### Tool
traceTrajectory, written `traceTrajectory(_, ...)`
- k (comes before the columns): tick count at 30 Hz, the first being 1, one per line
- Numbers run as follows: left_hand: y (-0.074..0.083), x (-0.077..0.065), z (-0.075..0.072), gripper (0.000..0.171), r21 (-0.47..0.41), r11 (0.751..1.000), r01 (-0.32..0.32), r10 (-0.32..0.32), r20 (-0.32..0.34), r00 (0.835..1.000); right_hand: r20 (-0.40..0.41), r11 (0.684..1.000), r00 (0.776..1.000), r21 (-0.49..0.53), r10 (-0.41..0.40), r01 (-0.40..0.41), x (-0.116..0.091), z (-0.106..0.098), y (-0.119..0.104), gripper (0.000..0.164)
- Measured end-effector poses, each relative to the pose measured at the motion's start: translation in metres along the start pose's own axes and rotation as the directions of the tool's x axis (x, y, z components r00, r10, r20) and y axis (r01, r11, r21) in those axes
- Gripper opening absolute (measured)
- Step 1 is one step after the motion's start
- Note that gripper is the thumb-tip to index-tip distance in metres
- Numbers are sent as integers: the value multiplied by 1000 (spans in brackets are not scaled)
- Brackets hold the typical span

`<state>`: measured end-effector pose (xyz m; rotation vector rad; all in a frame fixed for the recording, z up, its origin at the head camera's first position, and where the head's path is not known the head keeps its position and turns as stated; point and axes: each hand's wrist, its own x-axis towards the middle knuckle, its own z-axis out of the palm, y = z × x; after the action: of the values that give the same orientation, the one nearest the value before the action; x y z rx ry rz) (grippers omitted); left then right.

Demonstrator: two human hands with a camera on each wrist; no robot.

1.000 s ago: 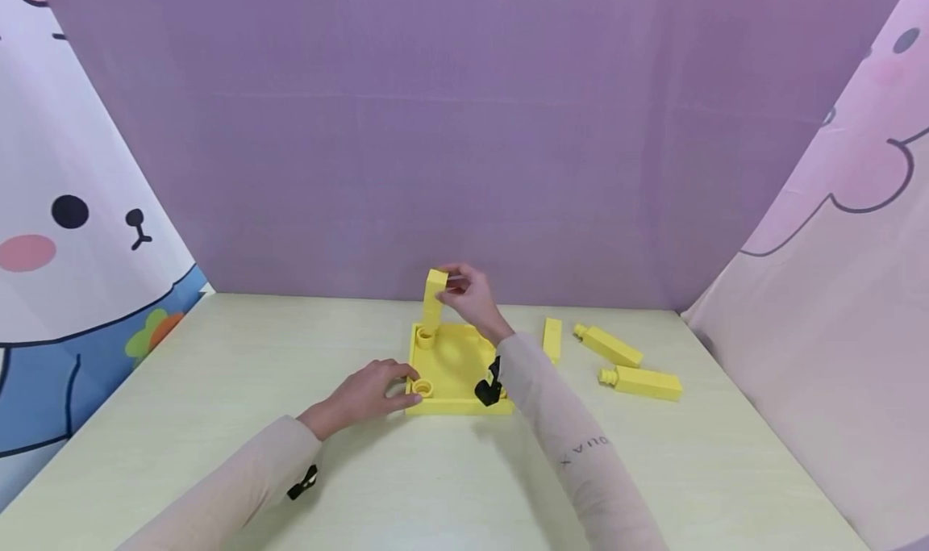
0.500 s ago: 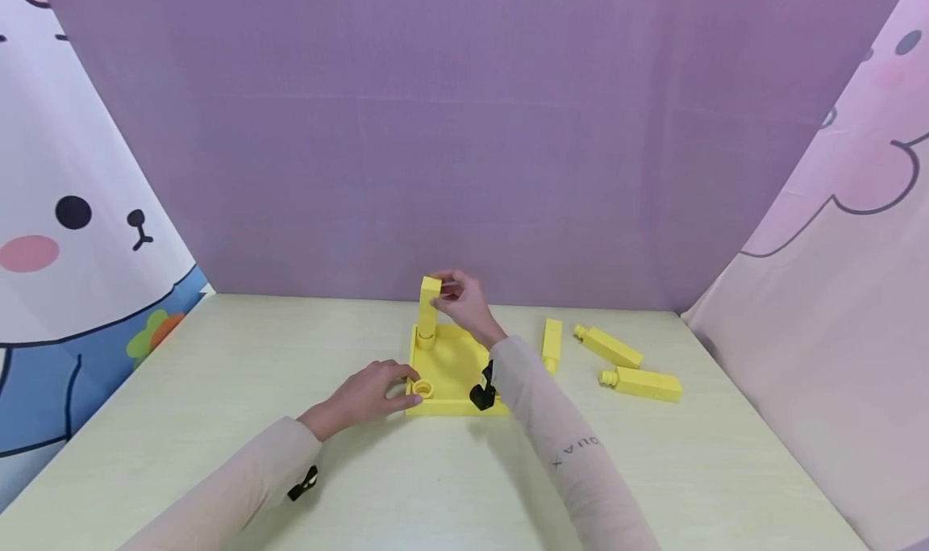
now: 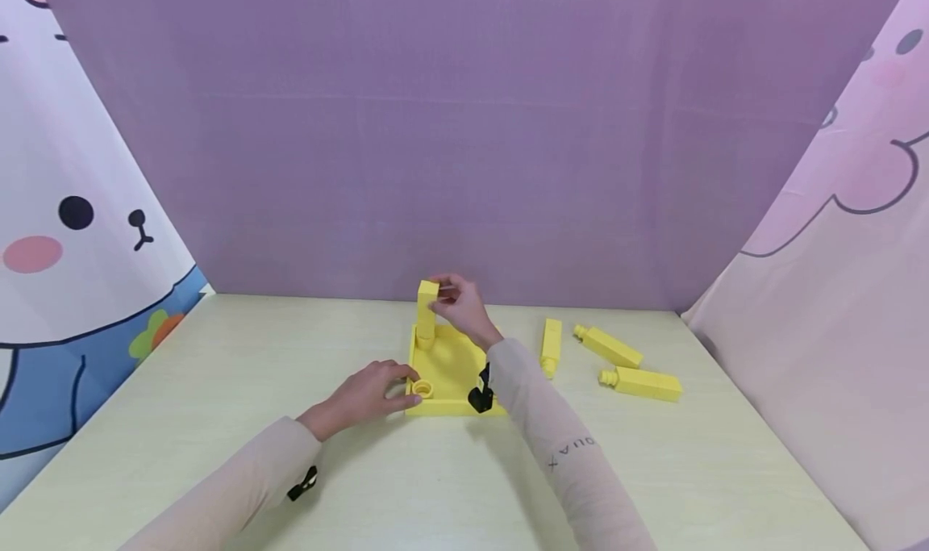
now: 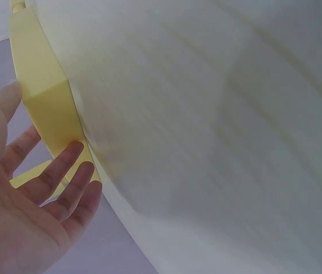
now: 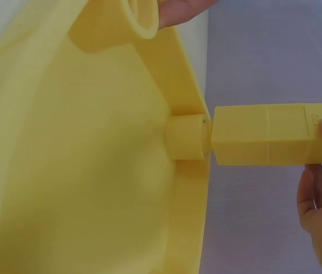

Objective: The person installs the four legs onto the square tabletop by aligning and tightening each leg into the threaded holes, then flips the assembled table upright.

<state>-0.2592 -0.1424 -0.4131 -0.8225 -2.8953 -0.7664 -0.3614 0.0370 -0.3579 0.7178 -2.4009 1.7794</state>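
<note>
A square yellow plastic tabletop [image 3: 446,365] with a raised rim and round corner sockets lies underside up on the table. In its far left socket [image 5: 186,137] stands a square yellow leg [image 3: 427,309], roughly upright, with a thin strip of its neck showing above the socket. My right hand [image 3: 464,309] pinches this leg near its upper end between thumb and fingers. My left hand [image 3: 370,394] rests against the tabletop's near left corner, thumb on the front wall and loosely bent fingers on the left wall, beside the near left socket [image 3: 422,389]. My right forearm hides the tabletop's right side.
Three more yellow legs lie to the right: one leg [image 3: 551,345] beside my right sleeve, another leg [image 3: 608,346] slanting, and a third leg [image 3: 642,382] nearer. Their threaded ends show. A purple cloth wall [image 3: 464,172] stands behind the table [image 3: 290,333].
The leg in my right hand has come down and slightly left, its lower end going into the far left socket. My right forearm shifted left with it. The left hand stayed in place.
</note>
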Motion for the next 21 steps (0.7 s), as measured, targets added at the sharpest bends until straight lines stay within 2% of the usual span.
traceTrajectory(4,1,0,0,31,-2,1000,-16,16,-2,1000,-31,999,1000,-39,1,-3,0,1,3,37)
traceTrajectory(9,0,0,0,31,4,1000,-19,19,1,1000,-32,998,999,-53,23,-25,-2,1,3,37)
traceTrajectory(14,0,1,1,32,8,1000,-7,7,5,1000,2,997,1000,-74,14,-14,-1,-1,1,38)
traceTrajectory(21,3,0,-1,32,-6,1000,5,-5,11,1000,95,990,995,-138,-26,39,5,-6,-4,41)
